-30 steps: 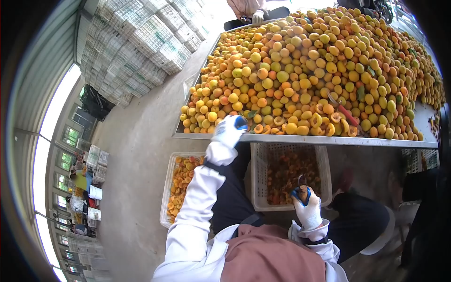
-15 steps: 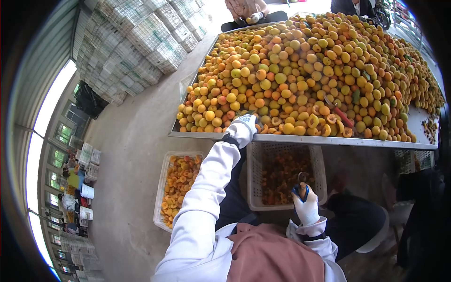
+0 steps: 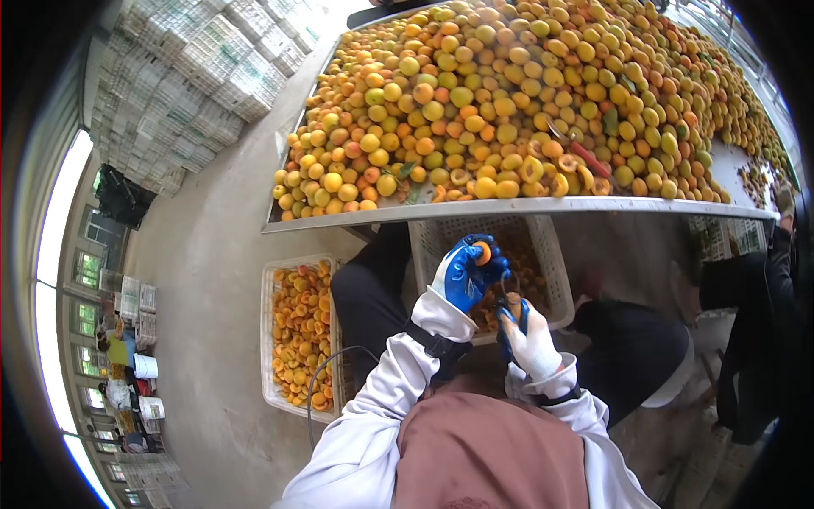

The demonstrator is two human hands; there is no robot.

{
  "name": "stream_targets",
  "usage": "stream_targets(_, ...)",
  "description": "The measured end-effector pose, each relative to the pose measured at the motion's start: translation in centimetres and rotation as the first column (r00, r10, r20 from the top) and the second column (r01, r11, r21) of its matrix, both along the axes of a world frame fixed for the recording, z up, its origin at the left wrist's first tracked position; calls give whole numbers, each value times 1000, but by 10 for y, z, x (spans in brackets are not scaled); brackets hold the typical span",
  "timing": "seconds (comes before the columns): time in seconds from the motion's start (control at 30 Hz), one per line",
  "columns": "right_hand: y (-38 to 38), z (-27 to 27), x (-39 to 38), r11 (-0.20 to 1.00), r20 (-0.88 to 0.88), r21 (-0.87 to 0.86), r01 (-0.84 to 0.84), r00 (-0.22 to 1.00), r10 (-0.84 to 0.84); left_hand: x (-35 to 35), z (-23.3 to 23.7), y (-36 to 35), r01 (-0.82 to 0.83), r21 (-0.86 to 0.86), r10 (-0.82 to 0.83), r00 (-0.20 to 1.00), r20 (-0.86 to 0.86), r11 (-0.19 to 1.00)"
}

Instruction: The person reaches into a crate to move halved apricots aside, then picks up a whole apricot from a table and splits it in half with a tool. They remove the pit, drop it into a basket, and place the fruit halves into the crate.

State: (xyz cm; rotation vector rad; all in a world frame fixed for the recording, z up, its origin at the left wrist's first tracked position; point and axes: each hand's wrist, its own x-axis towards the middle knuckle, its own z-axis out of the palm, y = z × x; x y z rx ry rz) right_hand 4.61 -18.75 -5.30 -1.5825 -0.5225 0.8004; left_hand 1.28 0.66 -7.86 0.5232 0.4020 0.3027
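Note:
My left hand [image 3: 465, 276], in a white glove with a blue palm, is turned palm up in front of the table edge. Its fingers close on an orange apricot [image 3: 482, 253]. Just beside it, my right hand [image 3: 532, 346], gloved alike, grips a small tool [image 3: 512, 304] with a brown handle and a curved metal loop at its end. The loop points up close to the left fingertips. Beneath both hands stands a white crate [image 3: 551, 263] with dark orange pieces inside, partly hidden by the hands and the table.
A metal-edged table [image 3: 381, 219] bears a large heap of apricots [image 3: 509, 110]. Among them lie cut halves and a red-handled knife [image 3: 589, 159]. On the floor at left, a crate [image 3: 268, 339] holds apricot halves. A person's dark-clothed leg [image 3: 746, 284] is at right; stacked crates [image 3: 178, 93] stand behind.
My left hand has left the table's near edge and come down to my right hand, now with an apricot. The right hand has shifted slightly left and up with the tool. The view has tilted downward.

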Motion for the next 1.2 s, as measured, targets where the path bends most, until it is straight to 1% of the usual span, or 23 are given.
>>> stream_targets(0.03, -1, 2, 2, 996, 23, -82, -33, 999, 35, 0, -5, -8, 12, -11, -12, 1000, -7, 1000)
stream_targets(0.1, 0, -7, 2, 996, 46, -85, -16, 999, 20, 0, -3, -23, -31, -146, 19, 996, -82, 989)
stream_targets(0.17, 0, -11, 3, 997, 70, -81, -3, 997, 8, 0, -2, -36, -29, -109, 19, 996, -92, 994)
stream_targets(0.23, -2, -11, 5, 993, 97, -119, -19, 995, 30, 1, 5, -45, 24, -84, -29, 998, -55, 996)
stream_targets(0.37, -6, -18, 6, 997, 84, -81, -10, 996, 17, 4, 4, -47, 72, -102, -74, 997, -20, 992)
stream_targets(0.47, -6, -19, 7, 996, 89, -93, -7, 996, 16, 6, 13, -51, 93, -47, -96, 993, -67, 995)
stream_targets(0.53, -5, -15, 5, 999, 76, -44, 32, 997, -28, 7, 15, -54, 107, 17, -105, 992, -76, 994)
stream_targets(0.57, -5, -13, 5, 998, 74, -45, 33, 997, -30, 7, 16, -56, 109, 16, -107, 991, -77, 994)
stream_targets(0.63, -5, -10, 6, 999, 95, -28, 15, 995, -12, 7, 17, -59, 104, 156, -85, 988, -127, 982)
stream_targets(0.67, -5, -12, 5, 999, 96, -29, 16, 995, -13, 9, 22, -61, 105, 156, -86, 988, -126, 982)
stream_targets(0.73, -4, -19, 3, 999, 55, -34, -9, 998, 11, 10, 31, -66, 83, 260, -24, 974, -225, 962)
stream_targets(0.77, -4, -21, 2, 999, 56, -35, -9, 998, 11, 10, 27, -67, 83, 259, -24, 974, -225, 962)
stream_targets(0.83, -4, -25, 1, 999, 103, -21, -35, 994, 37, 9, 18, -67, 72, 344, -2, 980, -200, 936)
stream_targets(0.87, -4, -29, 2, 999, 103, -20, -35, 994, 37, 8, 18, -67, 72, 345, -2, 980, -200, 936)
stream_targets(0.93, -6, -35, 6, 989, -98, 88, -119, 987, 127, 8, 18, -67, 60, 248, 9, 964, -265, 967)
stream_targets(0.97, -9, -28, 10, 989, -99, 88, -118, 987, 126, 8, 19, -66, 61, 248, 8, 964, -266, 967)
stream_targets(1.0, -12, -14, 18, 981, -267, 68, -180, 945, 191, 7, 21, -65, 94, 229, -34, 966, -255, 969)
stream_targets(1.03, -15, -6, 22, 968, -426, 58, -243, 871, 245, 6, 24, -64, 128, 210, -76, 967, -242, 969)
stream_targets(1.07, -14, -10, 20, 970, -486, 121, -209, 840, 241, 6, 29, -64, 153, 195, -110, 970, -219, 969)
stream_targets(1.1, -17, -11, 22, 971, -484, 121, -207, 841, 240, 7, 26, -62, 155, 196, -111, 970, -217, 968)
stream_targets(1.13, -21, -12, 25, 955, -646, 222, -198, 704, 296, 7, 20, -60, 190, 128, -179, 979, -97, 973)
stream_targets(1.17, -22, -9, 26, 934, -769, 317, -165, 532, 355, 8, 21, -59, 235, 64, -238, 971, 29, 970)
stream_targets(1.2, -25, -3, 25, 928, -795, 350, -123, 485, 364, 9, 22, -60, 245, 56, -247, 968, 34, 968)
